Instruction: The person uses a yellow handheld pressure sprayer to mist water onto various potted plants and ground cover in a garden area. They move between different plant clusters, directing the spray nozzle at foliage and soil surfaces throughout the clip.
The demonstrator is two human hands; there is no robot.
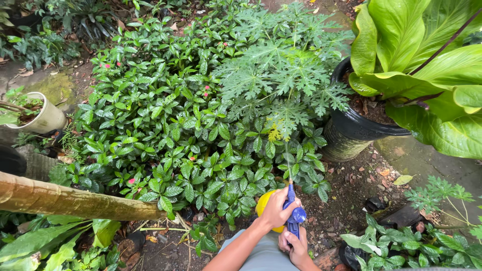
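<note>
Left hand (275,208) was wrapped around the top of a yellow spray bottle (264,207) with a blue nozzle head (293,211), while the right hand (295,246) gripped the blue handle just under it. Bottle was held low, nozzle pointed at the leafy green shrub (175,130), with a black pot (351,131) off to the right.

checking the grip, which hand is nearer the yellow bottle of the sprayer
Left. The left hand rests against the yellow bottle, gripping the blue sprayer head. The right hand sits lower, under the blue handle.
</note>
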